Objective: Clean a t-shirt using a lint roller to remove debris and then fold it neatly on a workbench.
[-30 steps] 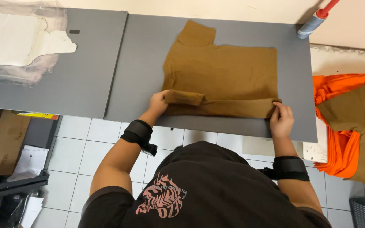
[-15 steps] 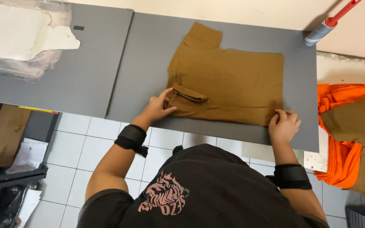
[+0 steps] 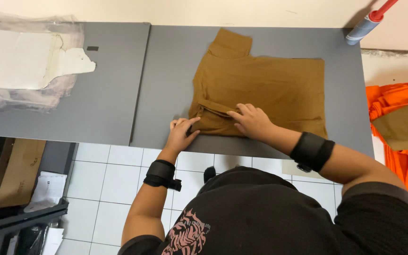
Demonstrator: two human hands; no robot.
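Both hands (image 3: 216, 128) flat on brown garment (image 3: 265, 89); clear bag (image 3: 27, 66) far left

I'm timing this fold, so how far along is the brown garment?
Mostly folded: the brown garment lies as a flat rectangle on the grey table, one sleeve sticking out at the far edge. In hand: the left hand and right hand press its near-left corner. Left: orange and brown clothes lie unfolded alongside.

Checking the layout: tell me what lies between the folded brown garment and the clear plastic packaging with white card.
Head view: only bare grey tabletop between the brown garment and plastic packaging.
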